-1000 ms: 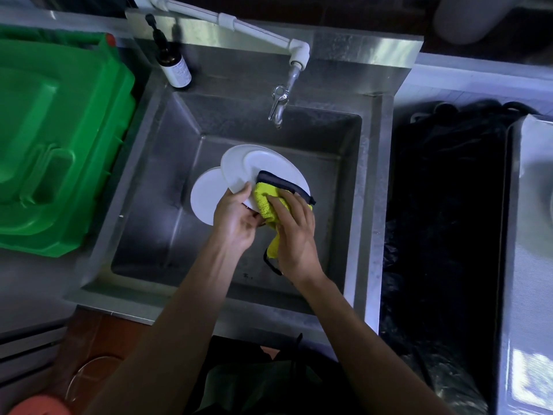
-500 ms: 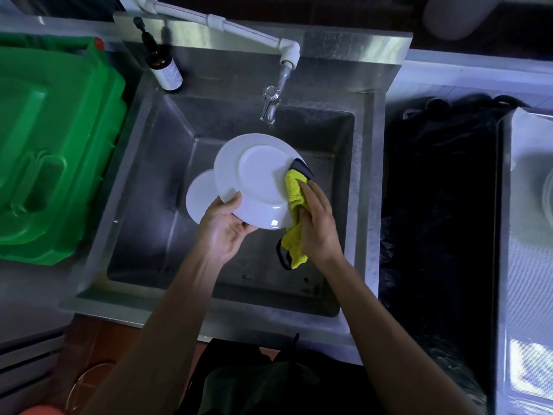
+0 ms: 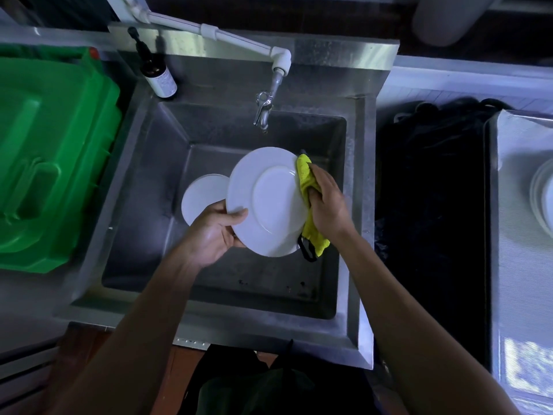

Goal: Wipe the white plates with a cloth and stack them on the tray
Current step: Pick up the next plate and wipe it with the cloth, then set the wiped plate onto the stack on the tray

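Note:
Over the steel sink (image 3: pixel 143 163), my left hand (image 3: pixel 214 232) grips a white plate (image 3: pixel 266 202) by its lower left rim, tilted with its face toward me. My right hand (image 3: pixel 327 202) is shut on a yellow cloth (image 3: pixel 308 205) with dark trim, pressed against the plate's right edge. A second white plate (image 3: pixel 202 196) lies on the sink floor, partly hidden behind the held one. At the far right, stacked white plates (image 3: pixel 541 193) sit on a grey tray (image 3: pixel 520 265), cut off by the frame edge.
A tap (image 3: pixel 264 107) on a white pipe hangs over the sink's back. A dark pump bottle (image 3: pixel 158 76) stands at the back left corner. A green plastic crate (image 3: pixel 45 157) fills the left. A black bag (image 3: pixel 431 205) lies between sink and tray.
The cloth slid from the middle of the plate to its right edge. The plate tilted so its front face shows more, and my right hand moved right with the cloth.

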